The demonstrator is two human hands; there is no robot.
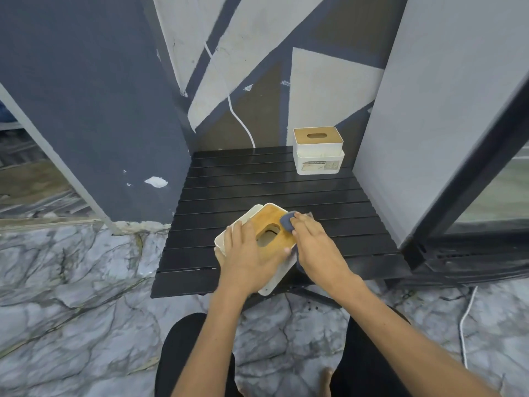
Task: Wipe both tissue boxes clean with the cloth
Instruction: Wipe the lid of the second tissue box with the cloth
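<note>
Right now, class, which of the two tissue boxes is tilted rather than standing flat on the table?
The near tissue box, held by the left hand while the right hand presses the cloth on it. The far tissue box stands upright, untouched.

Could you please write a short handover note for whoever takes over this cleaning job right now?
Left hand grips the near tissue box, tilted at the black table's front edge. Right hand presses the grey cloth on its wooden lid. Far tissue box stands upright at the back right, untouched. Left to do: finish the near box, then wipe the far one.
</note>
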